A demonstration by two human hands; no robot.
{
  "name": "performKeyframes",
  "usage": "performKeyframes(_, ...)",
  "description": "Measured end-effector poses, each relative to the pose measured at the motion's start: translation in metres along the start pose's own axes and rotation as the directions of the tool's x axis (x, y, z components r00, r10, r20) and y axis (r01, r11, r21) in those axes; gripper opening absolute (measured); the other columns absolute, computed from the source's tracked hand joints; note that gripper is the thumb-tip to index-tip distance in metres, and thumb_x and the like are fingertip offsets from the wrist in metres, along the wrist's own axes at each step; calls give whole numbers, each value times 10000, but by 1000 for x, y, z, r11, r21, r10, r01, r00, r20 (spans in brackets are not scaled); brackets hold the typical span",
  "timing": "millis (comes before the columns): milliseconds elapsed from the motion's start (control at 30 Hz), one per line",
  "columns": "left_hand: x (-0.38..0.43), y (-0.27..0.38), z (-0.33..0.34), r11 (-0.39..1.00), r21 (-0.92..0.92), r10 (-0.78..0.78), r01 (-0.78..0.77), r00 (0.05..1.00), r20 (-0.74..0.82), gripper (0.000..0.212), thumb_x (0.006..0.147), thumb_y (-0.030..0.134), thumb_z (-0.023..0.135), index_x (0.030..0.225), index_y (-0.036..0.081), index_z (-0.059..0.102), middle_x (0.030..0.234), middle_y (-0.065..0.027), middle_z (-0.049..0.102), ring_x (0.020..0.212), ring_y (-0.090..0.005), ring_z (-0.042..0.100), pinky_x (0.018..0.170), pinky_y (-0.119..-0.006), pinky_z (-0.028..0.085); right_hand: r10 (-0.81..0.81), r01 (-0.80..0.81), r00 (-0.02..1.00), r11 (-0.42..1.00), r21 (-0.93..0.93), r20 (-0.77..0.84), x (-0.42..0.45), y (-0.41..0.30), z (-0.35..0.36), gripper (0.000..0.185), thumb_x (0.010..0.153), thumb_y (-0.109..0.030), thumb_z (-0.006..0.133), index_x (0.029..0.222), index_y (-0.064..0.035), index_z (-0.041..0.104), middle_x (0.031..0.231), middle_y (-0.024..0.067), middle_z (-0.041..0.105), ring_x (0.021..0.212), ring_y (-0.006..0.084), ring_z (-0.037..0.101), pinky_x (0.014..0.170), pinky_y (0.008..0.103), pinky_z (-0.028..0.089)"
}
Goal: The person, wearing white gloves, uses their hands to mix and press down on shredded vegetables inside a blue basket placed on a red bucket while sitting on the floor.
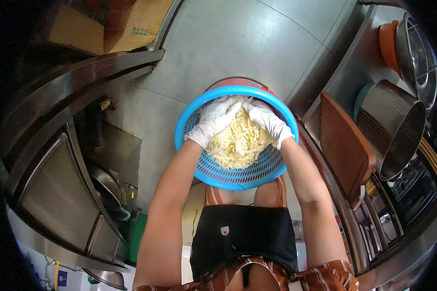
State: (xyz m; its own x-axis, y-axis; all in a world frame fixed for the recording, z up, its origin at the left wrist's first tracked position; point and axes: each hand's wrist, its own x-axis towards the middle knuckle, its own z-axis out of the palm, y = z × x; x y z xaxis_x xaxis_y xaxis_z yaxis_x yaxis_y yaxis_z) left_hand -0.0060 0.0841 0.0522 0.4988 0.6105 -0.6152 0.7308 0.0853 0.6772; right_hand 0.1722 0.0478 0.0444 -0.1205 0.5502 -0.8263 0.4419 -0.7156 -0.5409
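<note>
A blue plastic colander (240, 179) with slotted walls is before me, and part of a red bucket (236, 83) shows beyond its far rim. Pale yellow-white shredded vegetable (238, 147) lies heaped in the colander. Both of my hands wear thin white gloves. My left hand (218, 114) cups the far left side of the heap. Opposite it, my right hand (264, 116) curls around the far right side. The fingertips of both hands are partly buried in the shreds, close together at the far wall.
Stainless-steel shelving (83, 72) with cardboard boxes (136, 27) stands on the left. Along the right, a rack holds a brown cutting board (344, 145), a perforated metal pot (397, 127) and an orange bowl (389, 47). Grey floor tiles (240, 40) extend ahead.
</note>
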Motion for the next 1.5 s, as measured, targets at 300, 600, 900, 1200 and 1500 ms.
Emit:
performKeyframes(300,-72,-12,29,950,273,202,-151,964,-171,527,851,350,594,1301,84,526,1334,-165,478,1222,-366,421,1057,-472,325,-476,310,863,762,-569,-168,-52,24,47,469,821,-345,554,1208,-80,575,1231,128,567,1198,310,474,1109,559,201)
performKeyframes(600,-93,-15,102,964,264,128,2,871,-473,380,799,313,604,1113,100,625,1271,-131,503,1216,-387,401,1015,-519,332,-623,332,719,699,-633,-310,-74,59,83,493,728,-379,621,1113,-71,603,1200,138,555,1139,345,480,1008,552,264)
performKeyframes(900,-61,-24,106,962,221,16,159,778,-629,179,792,232,600,923,121,651,1078,-84,553,987,-332,488,829,-491,407,-602,268,730,688,-675,-324,-42,59,80,420,673,-344,615,1024,-112,615,1082,89,565,1018,286,510,846,525,338)
performKeyframes(1200,-49,-27,99,963,204,-12,175,785,-620,155,804,242,572,845,100,619,1018,-99,569,914,-338,507,745,-493,411,-643,309,679,688,-656,-355,-27,56,78,362,665,-338,617,954,-120,608,938,77,541,863,282,503,781,520,348)
performKeyframes(1500,-40,-30,96,970,204,27,133,772,-634,139,806,216,567,833,84,603,974,-124,574,872,-352,518,726,-497,420,-651,331,682,682,-653,-334,-19,60,75,342,655,-347,622,901,-111,604,929,102,553,861,309,513,792,546,355)
